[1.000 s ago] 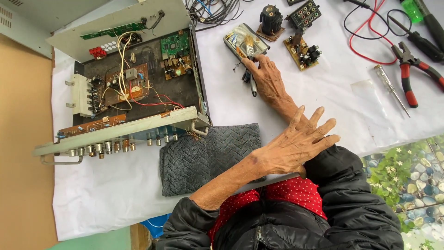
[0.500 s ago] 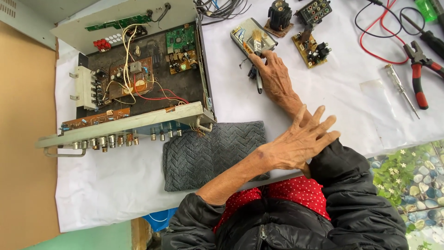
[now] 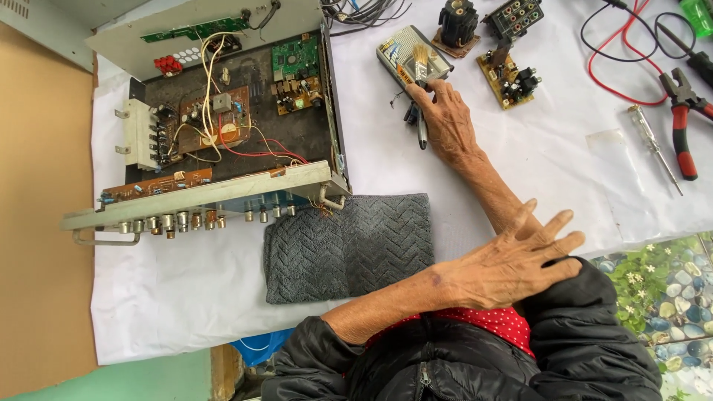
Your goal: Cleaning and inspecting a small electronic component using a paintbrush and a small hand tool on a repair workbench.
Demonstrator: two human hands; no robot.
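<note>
Right hand (image 3: 445, 122) now grips screwdriver (image 3: 420, 130) beside small box (image 3: 412, 56) near table's far edge; left hand (image 3: 512, 260), fingers spread, holds right sleeve (image 3: 594, 327); amplifier (image 3: 223, 126) untouched.

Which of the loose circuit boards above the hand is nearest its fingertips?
The silver-framed board beside the right hand; its fingertips nearly touch it. The black-socket boards lie farther right.

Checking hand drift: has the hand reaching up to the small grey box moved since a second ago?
No: the right hand stays at the small grey box, fingers over the dark pen-like tool.
</note>
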